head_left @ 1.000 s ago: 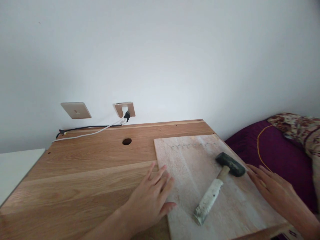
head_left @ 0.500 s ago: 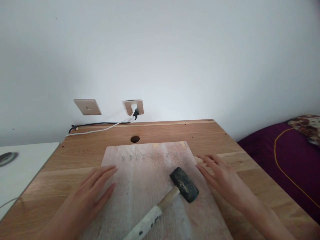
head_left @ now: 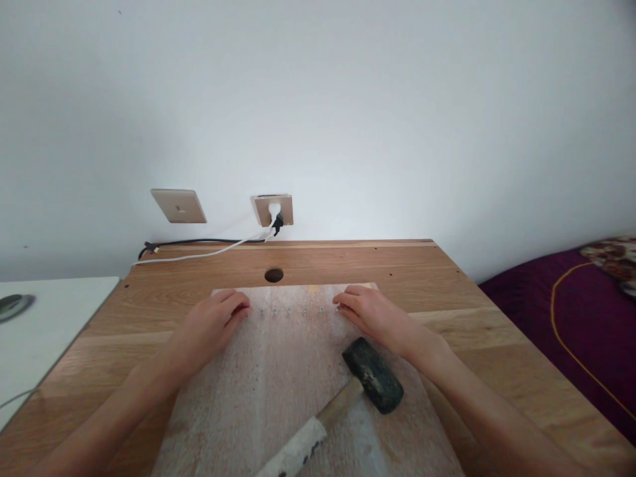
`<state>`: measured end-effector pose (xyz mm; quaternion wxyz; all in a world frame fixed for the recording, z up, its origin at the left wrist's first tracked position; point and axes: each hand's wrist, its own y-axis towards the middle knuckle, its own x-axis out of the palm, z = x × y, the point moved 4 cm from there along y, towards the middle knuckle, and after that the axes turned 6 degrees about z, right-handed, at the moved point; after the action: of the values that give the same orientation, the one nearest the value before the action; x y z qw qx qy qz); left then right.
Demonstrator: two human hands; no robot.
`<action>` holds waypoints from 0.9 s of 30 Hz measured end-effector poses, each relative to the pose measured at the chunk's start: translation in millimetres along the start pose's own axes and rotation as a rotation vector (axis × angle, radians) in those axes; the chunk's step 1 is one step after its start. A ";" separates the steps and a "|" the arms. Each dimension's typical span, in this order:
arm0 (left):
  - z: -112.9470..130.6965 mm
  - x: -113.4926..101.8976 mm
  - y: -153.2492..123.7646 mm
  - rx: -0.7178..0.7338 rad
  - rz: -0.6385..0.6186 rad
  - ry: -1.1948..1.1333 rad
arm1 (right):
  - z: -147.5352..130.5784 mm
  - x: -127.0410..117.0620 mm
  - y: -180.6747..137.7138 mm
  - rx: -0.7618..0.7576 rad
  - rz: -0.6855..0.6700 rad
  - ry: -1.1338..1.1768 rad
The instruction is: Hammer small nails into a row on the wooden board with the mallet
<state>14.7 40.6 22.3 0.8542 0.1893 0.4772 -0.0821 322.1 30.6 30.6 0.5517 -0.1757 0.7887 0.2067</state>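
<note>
A pale wooden board (head_left: pixel 278 391) lies on the wooden desk (head_left: pixel 462 311) in front of me. A row of small nails (head_left: pixel 291 309) stands near its far edge. My left hand (head_left: pixel 211 323) rests at the left end of that row, fingers curled together with the tips down on the board. At the right end my right hand (head_left: pixel 375 315) is curled the same way. What the fingertips pinch, if anything, is hidden. A hammer (head_left: pixel 370 377) with a dark head and a pale, paint-stained handle lies on the board just behind my right wrist.
A cable hole (head_left: pixel 273 274) sits in the desk beyond the board. A wall socket (head_left: pixel 273 209) holds plugs, with cables (head_left: pixel 199 252) trailing left along the desk's back edge. A white surface (head_left: pixel 44 324) adjoins on the left, a purple bedspread (head_left: pixel 556 311) on the right.
The board slid from the desk's right side to the centre. Both hands then left its side edges and moved forward to the ends of the nail row, fingers curling in.
</note>
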 end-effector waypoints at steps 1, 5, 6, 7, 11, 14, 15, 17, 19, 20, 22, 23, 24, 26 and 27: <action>3.2 -7.8 3.8 -0.032 0.064 -0.023 | -2.3 0.5 1.3 -0.016 -0.014 0.007; 7.6 -25.3 8.3 -0.281 0.160 -0.408 | -3.1 -10.1 4.7 0.041 0.129 0.283; 6.8 -22.4 6.6 -0.372 0.118 -0.591 | -0.3 -14.0 5.1 0.105 0.202 0.439; 5.9 -17.2 4.0 -0.464 0.067 -0.767 | 2.7 -16.1 5.3 0.172 0.255 0.586; 3.7 5.4 -4.3 -0.577 -0.082 -0.846 | 4.6 -6.9 10.9 0.281 0.188 0.712; 6.3 12.2 -3.3 -0.396 -0.083 -0.420 | 1.3 5.5 16.1 0.257 0.069 0.540; 9.0 13.7 -2.3 -0.317 -0.086 -0.263 | -0.3 8.4 17.4 0.244 0.037 0.463; 16.3 19.0 0.0 -0.129 -0.141 0.030 | -6.0 11.0 19.2 0.201 -0.018 0.292; 22.7 26.1 2.5 0.054 -0.220 0.260 | -14.9 9.8 20.9 0.142 -0.070 0.119; 24.3 28.6 4.4 0.105 -0.245 0.305 | -19.9 8.4 22.0 0.110 -0.096 0.041; 25.6 29.4 10.6 0.138 -0.253 0.323 | -29.1 5.0 24.9 0.051 -0.140 -0.093; 26.3 27.7 14.5 0.142 -0.245 0.326 | -32.5 3.7 26.6 0.027 -0.156 -0.146; 27.5 24.8 18.6 0.146 -0.229 0.325 | -34.9 3.0 28.3 0.009 -0.167 -0.190; 31.1 15.2 26.1 0.111 -0.154 0.225 | -36.3 3.8 31.1 -0.010 -0.175 -0.248; 32.1 9.9 28.8 0.048 -0.109 0.099 | -35.7 5.2 32.0 -0.015 -0.176 -0.260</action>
<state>54.4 54.5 36.2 0.8192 0.1873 0.5261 -0.1303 275.7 39.0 40.9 0.6638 -0.2198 0.6907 0.1844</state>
